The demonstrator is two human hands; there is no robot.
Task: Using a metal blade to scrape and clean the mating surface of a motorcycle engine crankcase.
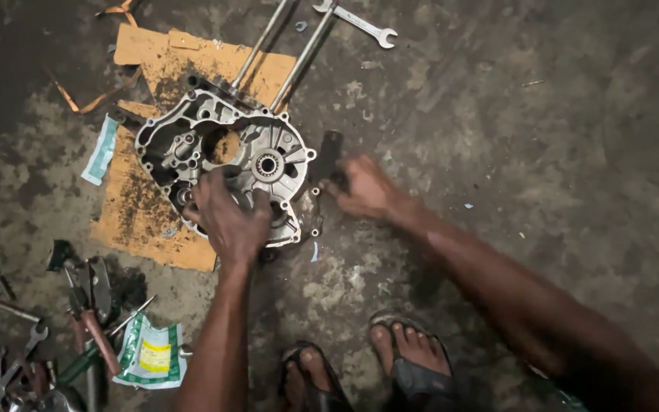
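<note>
Sandalled feet (375, 366) cropped below; left hand (226, 217) flat on engine casing (223, 149), right hand's (364, 187) grip around blurred dark tool (328, 156).

Open concrete floor (543, 137) stretches to the right of the engine crankcase half (223, 160), with only small specks on it, so a hand could pass there freely. Behind the crankcase, two long metal studs (280, 46) and a spanner (360, 23) block the way. To the left lie cardboard (135, 217) and a paper packet (101, 150). The near left corner is crowded with a pile of hand tools (32, 336) and a green-and-white packet (150, 355). Two sandalled feet (368, 366) stand close in front.
</note>
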